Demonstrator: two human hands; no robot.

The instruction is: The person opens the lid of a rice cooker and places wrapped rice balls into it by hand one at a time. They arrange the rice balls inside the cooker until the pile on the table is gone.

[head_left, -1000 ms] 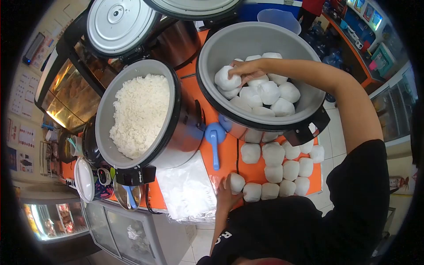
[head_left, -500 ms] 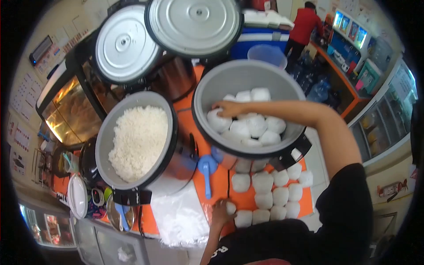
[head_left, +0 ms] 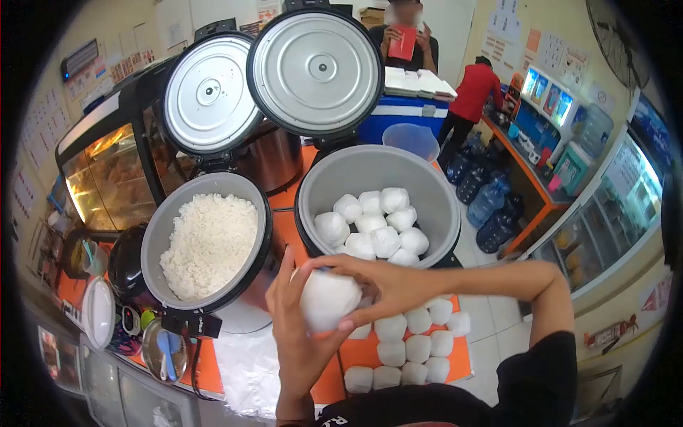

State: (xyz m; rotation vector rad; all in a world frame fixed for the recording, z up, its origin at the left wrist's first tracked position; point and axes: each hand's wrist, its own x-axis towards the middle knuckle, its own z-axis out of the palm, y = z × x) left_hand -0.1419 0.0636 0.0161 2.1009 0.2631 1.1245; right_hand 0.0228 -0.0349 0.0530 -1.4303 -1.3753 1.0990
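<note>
A white wrapped bundle [head_left: 329,302] is held up between my two hands, over the orange table [head_left: 324,377]. My left hand [head_left: 295,320] grips its left and lower side, and my right hand [head_left: 384,285] holds its top and right side. Behind them is a large grey pot [head_left: 445,203] with several similar white bundles [head_left: 385,242] inside. Rows of more bundles [head_left: 391,352] sit on the table beneath my right forearm. To the left, an open cooker [head_left: 151,245] holds loose white rice [head_left: 212,245]. Clear plastic sheets [head_left: 249,370] lie in front of it.
Two raised round lids [head_left: 316,71] stand behind the pots. A blue cooler [head_left: 398,122] and a plastic tub [head_left: 411,142] are at the back. One person [head_left: 404,57] holds a red object; another in red [head_left: 475,92] is at a side counter. A glass food case [head_left: 110,178] stands left.
My right hand has come out of the grey pot and my left hand has risen from the table; both now hold one bundle. The view has tilted up, showing another person at the back.
</note>
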